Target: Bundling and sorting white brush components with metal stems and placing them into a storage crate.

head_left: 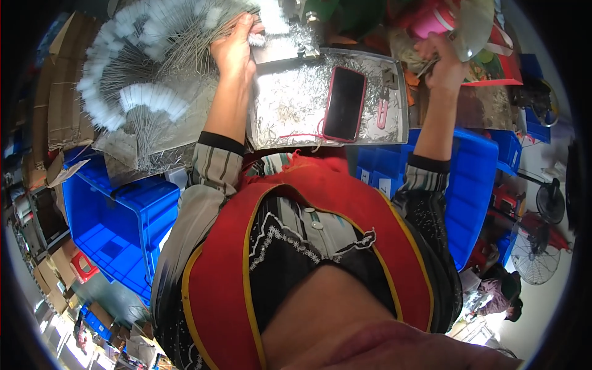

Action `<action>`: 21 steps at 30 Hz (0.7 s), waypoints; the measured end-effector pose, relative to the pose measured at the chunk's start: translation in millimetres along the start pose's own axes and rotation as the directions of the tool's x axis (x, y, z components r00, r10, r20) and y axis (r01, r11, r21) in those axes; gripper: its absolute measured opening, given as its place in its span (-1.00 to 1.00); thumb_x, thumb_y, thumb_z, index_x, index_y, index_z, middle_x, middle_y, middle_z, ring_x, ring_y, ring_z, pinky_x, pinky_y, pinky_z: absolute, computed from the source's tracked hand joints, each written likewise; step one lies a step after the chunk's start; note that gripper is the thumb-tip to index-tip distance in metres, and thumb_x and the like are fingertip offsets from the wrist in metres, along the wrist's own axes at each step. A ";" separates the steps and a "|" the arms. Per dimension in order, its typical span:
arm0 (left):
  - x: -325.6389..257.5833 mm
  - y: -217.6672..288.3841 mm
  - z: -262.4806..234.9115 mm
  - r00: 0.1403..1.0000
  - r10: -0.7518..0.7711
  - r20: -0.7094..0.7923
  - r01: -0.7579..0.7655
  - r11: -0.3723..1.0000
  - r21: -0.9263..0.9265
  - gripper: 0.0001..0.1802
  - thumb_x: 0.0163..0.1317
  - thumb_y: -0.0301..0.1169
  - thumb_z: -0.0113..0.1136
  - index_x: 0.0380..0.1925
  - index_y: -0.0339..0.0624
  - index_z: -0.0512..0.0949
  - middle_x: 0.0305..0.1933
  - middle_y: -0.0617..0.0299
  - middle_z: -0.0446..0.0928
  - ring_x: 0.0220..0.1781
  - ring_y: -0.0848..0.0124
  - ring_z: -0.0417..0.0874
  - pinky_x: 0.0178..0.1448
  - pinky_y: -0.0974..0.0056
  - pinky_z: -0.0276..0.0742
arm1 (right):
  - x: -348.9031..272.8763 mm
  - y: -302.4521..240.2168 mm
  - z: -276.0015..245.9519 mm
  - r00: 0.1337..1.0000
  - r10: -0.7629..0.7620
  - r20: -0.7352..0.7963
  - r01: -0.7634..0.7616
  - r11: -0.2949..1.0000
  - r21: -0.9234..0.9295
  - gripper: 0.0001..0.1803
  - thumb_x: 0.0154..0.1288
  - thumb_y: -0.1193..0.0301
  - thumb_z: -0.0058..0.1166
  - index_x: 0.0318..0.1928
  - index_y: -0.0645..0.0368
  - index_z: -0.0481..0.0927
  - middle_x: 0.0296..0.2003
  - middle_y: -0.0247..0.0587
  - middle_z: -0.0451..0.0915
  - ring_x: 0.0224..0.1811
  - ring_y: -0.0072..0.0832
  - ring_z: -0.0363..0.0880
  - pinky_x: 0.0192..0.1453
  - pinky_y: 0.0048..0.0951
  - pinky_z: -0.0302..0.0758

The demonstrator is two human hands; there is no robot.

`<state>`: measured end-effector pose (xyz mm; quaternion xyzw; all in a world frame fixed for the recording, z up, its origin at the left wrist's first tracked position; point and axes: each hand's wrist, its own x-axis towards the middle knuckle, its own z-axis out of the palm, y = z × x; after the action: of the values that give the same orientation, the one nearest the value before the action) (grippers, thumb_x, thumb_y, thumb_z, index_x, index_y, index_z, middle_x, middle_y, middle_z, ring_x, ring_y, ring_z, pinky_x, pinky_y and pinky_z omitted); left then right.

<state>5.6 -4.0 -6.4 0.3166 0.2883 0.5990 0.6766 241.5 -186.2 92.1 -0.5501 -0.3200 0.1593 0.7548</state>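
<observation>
At the upper left, my left hand (235, 49) is closed, its fingertips pinching a small white-bristled wire brush (256, 40) beside a machine part. Fanned bundles of similar wire brushes (126, 52) spread to its left, thin metal stems gathered inward. A smaller fan of brushes (151, 102) lies nearer to me. On the upper right, my right hand (443, 65) has its fingers curled by a pale tangle of thin strands (407, 57); motion blur hides what exactly is in it. A pink spool (431, 23) sits just beyond that hand.
Between my arms, a metal tray (283, 117) littered with wire clippings holds a red-cased phone (345, 103) and a pink-handled cutter (383, 108). Blue bins (117, 216) stand below the bench on both sides. Cardboard (71, 92) borders the left, and fans (536, 246) stand far right.
</observation>
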 end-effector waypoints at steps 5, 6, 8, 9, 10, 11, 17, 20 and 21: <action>-1.0 1.6 2.6 0.999 -0.011 -0.048 0.008 0.998 -0.061 -0.80 -0.09 -0.59 0.25 -0.43 -0.48 0.48 -0.44 0.01 0.53 -0.50 0.27 0.57 -0.39 0.28 0.55 | 6.5 -23.5 8.1 0.992 0.125 -0.026 -0.127 0.989 -0.082 -0.76 -0.05 0.56 0.01 -0.76 0.30 0.32 -0.79 -0.21 0.26 -0.68 -0.38 0.32 -0.46 -0.38 0.37; 0.7 0.2 1.5 0.999 -0.012 -0.048 0.009 0.998 -0.060 -0.80 -0.09 -0.59 0.25 -0.43 -0.48 0.48 -0.44 0.01 0.53 -0.50 0.27 0.57 -0.39 0.28 0.55 | 6.7 -23.9 8.6 0.991 0.127 -0.044 -0.131 0.987 -0.093 -0.75 -0.05 0.56 0.01 -0.76 0.29 0.31 -0.79 -0.21 0.26 -0.67 -0.39 0.33 -0.46 -0.39 0.36; 2.4 -1.6 -0.6 0.999 -0.030 -0.045 0.027 0.997 -0.070 -0.81 -0.09 -0.60 0.24 -0.44 -0.48 0.48 -0.44 0.01 0.53 -0.50 0.27 0.57 -0.41 0.30 0.55 | 6.6 -25.1 8.0 0.992 0.121 -0.031 -0.123 0.988 -0.091 -0.76 -0.05 0.56 0.01 -0.76 0.28 0.31 -0.78 -0.21 0.26 -0.67 -0.39 0.33 -0.45 -0.39 0.37; 0.6 -0.9 1.6 1.000 -0.010 -0.027 0.009 0.999 -0.037 -0.77 -0.04 -0.55 0.23 -0.39 -0.49 0.47 -0.39 -0.07 0.53 -0.45 0.28 0.55 -0.36 0.32 0.53 | 8.3 -23.9 5.6 0.992 0.123 -0.007 -0.123 0.989 -0.082 -0.76 -0.04 0.56 0.01 -0.76 0.28 0.32 -0.78 -0.21 0.27 -0.67 -0.38 0.33 -0.45 -0.39 0.37; -0.5 0.0 3.4 1.000 -0.011 -0.028 0.010 0.999 -0.037 -0.77 -0.04 -0.55 0.23 -0.39 -0.49 0.47 -0.39 -0.07 0.53 -0.45 0.28 0.55 -0.36 0.32 0.53 | 8.9 -23.4 4.8 0.992 0.125 0.016 -0.124 0.990 -0.073 -0.76 -0.04 0.55 0.01 -0.76 0.28 0.33 -0.78 -0.21 0.27 -0.67 -0.38 0.33 -0.45 -0.39 0.37; -1.4 1.0 5.1 0.999 -0.015 -0.034 0.015 1.000 -0.002 -0.77 -0.04 -0.54 0.23 -0.38 -0.48 0.47 -0.39 -0.05 0.53 -0.44 0.29 0.56 -0.34 0.32 0.52 | 8.1 -24.8 4.9 0.992 0.127 0.015 -0.125 0.989 -0.074 -0.76 -0.04 0.55 0.01 -0.76 0.28 0.33 -0.78 -0.21 0.27 -0.67 -0.38 0.33 -0.45 -0.39 0.37; -4.0 3.3 8.6 1.000 0.021 -0.014 -0.020 0.997 0.069 -0.76 -0.04 -0.49 0.25 -0.38 -0.42 0.49 -0.40 0.02 0.55 -0.42 0.31 0.58 -0.28 0.32 0.52 | 13.0 -37.1 8.3 0.972 0.215 -0.097 -0.230 0.958 -0.174 -0.76 -0.03 0.52 0.03 -0.75 0.27 0.34 -0.76 -0.23 0.29 -0.67 -0.42 0.33 -0.44 -0.39 0.38; -5.3 5.6 7.3 0.999 0.012 -0.047 -0.007 0.995 0.096 -0.76 -0.05 -0.49 0.25 -0.38 -0.42 0.49 -0.40 0.02 0.55 -0.43 0.31 0.58 -0.28 0.31 0.52 | 15.3 -22.0 -3.0 0.989 0.126 0.078 -0.125 0.992 -0.011 -0.82 -0.05 0.55 0.02 -0.70 0.29 0.37 -0.76 -0.22 0.30 -0.66 -0.40 0.35 -0.41 -0.35 0.40; -7.1 7.9 9.0 0.999 0.011 -0.047 -0.006 0.995 0.098 -0.76 -0.05 -0.49 0.25 -0.38 -0.42 0.49 -0.40 0.02 0.55 -0.43 0.31 0.58 -0.28 0.31 0.52 | 10.9 -10.9 -3.1 0.989 0.127 0.077 -0.127 0.992 -0.010 -0.82 -0.05 0.55 0.02 -0.70 0.29 0.37 -0.76 -0.22 0.30 -0.66 -0.40 0.35 -0.41 -0.35 0.40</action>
<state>6.8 -11.1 5.4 0.3364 0.3319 0.5945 0.6506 250.5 -185.7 105.1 -0.5648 -0.3137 0.2271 0.7287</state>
